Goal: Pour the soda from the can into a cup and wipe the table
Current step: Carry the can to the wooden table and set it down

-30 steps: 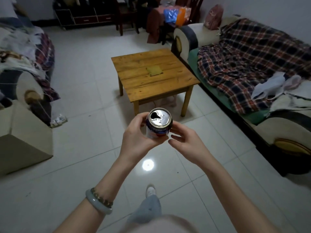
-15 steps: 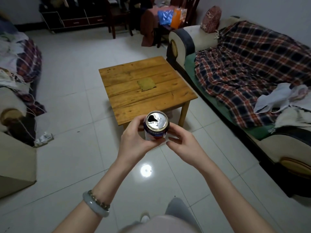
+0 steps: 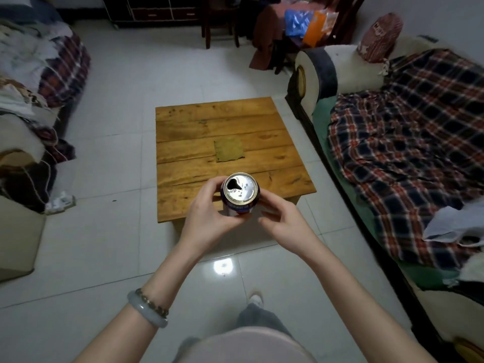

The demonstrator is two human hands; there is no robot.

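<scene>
A: Obscured items?
B: The can (image 3: 239,191) body is mostly hidden by fingers; its label print is too small to read.
A: Grip?
B: The left hand (image 3: 209,218) grasps the opened can, upright, above the near edge of the table (image 3: 199,121). The right hand (image 3: 284,222) curls beside it; contact cannot be confirmed. A cloth (image 3: 229,151) lies mid-table.

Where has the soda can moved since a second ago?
Yes, forward: the soda can sat short of the wooden table, now overlaps its near boards.
</scene>
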